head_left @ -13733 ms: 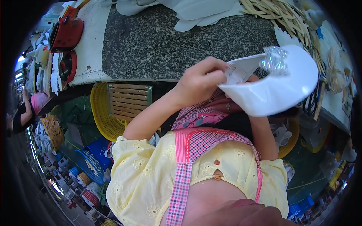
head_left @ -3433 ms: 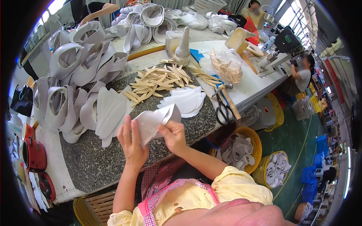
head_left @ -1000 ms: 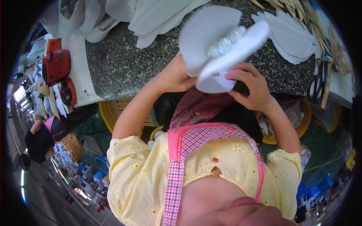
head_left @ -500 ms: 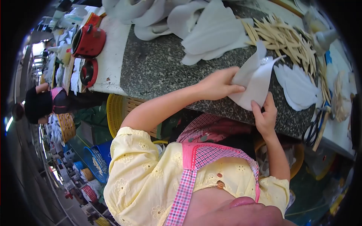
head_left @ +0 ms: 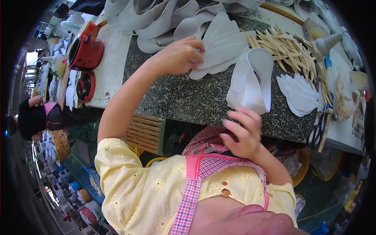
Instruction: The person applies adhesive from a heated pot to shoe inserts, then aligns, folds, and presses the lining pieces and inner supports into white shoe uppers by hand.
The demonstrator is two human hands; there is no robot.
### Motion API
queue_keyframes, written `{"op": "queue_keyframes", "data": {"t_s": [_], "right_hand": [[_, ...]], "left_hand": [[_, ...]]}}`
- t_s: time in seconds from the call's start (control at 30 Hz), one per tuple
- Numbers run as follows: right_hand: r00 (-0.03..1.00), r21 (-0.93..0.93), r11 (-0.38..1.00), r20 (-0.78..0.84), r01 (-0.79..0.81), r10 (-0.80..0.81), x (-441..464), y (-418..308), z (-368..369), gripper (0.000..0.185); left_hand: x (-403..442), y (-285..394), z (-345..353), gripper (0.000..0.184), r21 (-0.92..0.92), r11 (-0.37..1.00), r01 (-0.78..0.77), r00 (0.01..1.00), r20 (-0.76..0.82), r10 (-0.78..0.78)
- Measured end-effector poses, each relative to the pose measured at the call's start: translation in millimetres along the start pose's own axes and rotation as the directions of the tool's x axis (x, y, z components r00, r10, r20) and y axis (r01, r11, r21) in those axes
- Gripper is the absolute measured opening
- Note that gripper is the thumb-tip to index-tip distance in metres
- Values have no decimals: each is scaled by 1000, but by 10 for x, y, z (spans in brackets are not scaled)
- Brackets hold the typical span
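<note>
A white shoe upper (head_left: 247, 84), curved into a loop, stands on the speckled stone slab (head_left: 172, 98) in front of me. Just below its near edge, my right hand (head_left: 243, 131) is held with fingers spread and nothing in them, slightly blurred. My left hand (head_left: 180, 56) reaches to the near left edge of a fanned stack of white shoe pieces (head_left: 222, 41). Its fingers are bent and their tips blurred at the stack, so any grip on a piece cannot be made out.
Several white shoe uppers (head_left: 150, 17) pile up at the back. Pale pointed strips (head_left: 291, 49) and smaller white pieces (head_left: 298, 94) lie on the right, near dark-handled scissors (head_left: 319, 131). A red pot (head_left: 87, 51) stands left. A slatted wooden seat (head_left: 143, 133) is below; another person (head_left: 37, 117) stands far left.
Both hands have let go of the white upper, which now stands on the slab. My left hand has moved left to the stack; my right hand has drawn back a little with its fingers spread.
</note>
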State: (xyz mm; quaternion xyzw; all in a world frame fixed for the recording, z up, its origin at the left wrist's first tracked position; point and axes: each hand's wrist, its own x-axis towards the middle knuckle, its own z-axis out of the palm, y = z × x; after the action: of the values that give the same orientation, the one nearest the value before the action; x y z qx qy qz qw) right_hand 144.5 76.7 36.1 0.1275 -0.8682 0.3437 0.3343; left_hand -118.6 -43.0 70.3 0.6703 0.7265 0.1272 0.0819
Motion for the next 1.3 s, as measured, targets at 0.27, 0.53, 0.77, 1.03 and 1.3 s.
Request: {"op": "queue_keyframes", "data": {"t_s": [0.27, 0.53, 0.77, 1.03, 1.3], "right_hand": [[976, -339, 928, 88, -157, 198, 444, 226, 274, 45], [956, -60, 976, 198, -208, 216, 612, 210, 657, 62], [903, -339, 919, 299, -201, 308, 638, 303, 880, 75], [905, 96, 994, 424, -60, 14, 446, 146, 1217, 47], [885, 10, 982, 436, -186, 163, 493, 167, 1329, 48]], "left_hand": [[77, -122, 97, 14, 89, 959, -268, 960, -54, 274], [377, -162, 160, 20, 108, 990, 95, 954, -295, -59], [-467, -750, -1129, 23, -541, 718, -438, -109, -761, -640], [-3163, -2099, -1384, 16, -381, 350, 856, -336, -924, -182], [-3462, -2683, -1326, 16, 223, 242, 944, 318, -806, -500]]}}
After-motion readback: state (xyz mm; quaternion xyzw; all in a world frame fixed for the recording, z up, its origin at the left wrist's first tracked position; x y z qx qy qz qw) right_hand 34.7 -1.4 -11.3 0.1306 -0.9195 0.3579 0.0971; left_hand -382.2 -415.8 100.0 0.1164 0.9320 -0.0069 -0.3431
